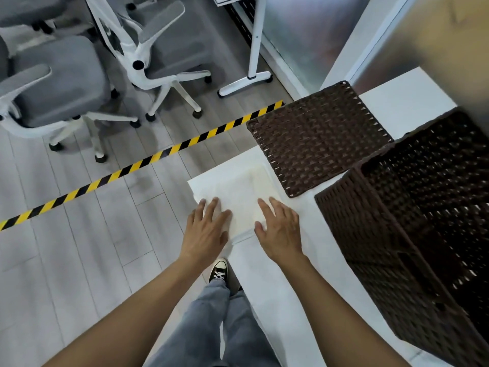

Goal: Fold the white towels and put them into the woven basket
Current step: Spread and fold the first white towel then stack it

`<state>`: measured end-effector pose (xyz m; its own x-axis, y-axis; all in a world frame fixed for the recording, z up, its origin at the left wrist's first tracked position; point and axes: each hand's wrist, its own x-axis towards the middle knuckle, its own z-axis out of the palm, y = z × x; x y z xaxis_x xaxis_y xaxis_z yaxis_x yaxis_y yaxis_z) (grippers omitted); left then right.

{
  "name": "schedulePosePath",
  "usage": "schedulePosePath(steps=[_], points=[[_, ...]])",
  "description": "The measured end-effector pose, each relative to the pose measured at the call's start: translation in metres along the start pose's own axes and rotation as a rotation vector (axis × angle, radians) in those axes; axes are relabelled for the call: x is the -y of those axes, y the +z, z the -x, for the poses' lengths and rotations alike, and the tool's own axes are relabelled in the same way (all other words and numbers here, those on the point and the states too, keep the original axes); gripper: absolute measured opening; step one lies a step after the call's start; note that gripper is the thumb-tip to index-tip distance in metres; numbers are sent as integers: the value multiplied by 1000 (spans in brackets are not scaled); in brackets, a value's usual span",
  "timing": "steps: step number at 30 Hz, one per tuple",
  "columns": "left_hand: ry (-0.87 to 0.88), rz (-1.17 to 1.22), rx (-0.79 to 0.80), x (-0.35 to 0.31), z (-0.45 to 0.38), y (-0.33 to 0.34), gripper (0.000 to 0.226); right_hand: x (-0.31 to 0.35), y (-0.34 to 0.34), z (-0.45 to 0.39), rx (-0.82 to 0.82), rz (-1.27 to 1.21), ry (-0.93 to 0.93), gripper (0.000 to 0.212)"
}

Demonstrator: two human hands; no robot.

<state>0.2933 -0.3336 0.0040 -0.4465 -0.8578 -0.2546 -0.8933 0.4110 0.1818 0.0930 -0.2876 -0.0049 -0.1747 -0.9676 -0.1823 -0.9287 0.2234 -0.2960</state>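
While no writing can be read anywhere, both hands, left hand (207, 227) and right hand (280, 229), lie flat with grip wide on the soft white towel (238, 186) at the white surface (277, 300) edge. Just beside it lies a flat woven lid (317, 139), and the dark woven basket (412, 234) stands at the right.

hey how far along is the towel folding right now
Done: the woven basket is open, its lid laid flat beside it. In hand: the left hand and right hand press flat on a white towel on the table. Left: finishing the fold and putting it in the basket.
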Motion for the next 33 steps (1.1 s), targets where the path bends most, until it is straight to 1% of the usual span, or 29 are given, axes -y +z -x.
schedulePosePath(steps=[5, 9, 11, 15, 20, 25, 33], points=[[110, -10, -97, -24, -2, -33, 49, 4, -34, 16, -124, -92, 29, 59], [205, 45, -145, -44, -7, -64, 43, 2, -60, 38, -262, -140, 106, 54], [272, 89, -158, -54, -11, -78, 41, 1, -68, 50, -322, -162, 167, 52], [463, 141, -173, -76, -17, -100, 41, 3, -82, 77, -405, -149, 314, 54], [693, 190, -195, -104, -17, -107, 41, 8, -88, 122, -512, -137, 530, 54], [883, 176, -89, -139, 2, -89, 40, 7, -81, 183, -577, -134, 714, 52], [1088, 125, 20, -206, 66, -54, 39, -5, -65, 293, -641, -171, 974, 50]])
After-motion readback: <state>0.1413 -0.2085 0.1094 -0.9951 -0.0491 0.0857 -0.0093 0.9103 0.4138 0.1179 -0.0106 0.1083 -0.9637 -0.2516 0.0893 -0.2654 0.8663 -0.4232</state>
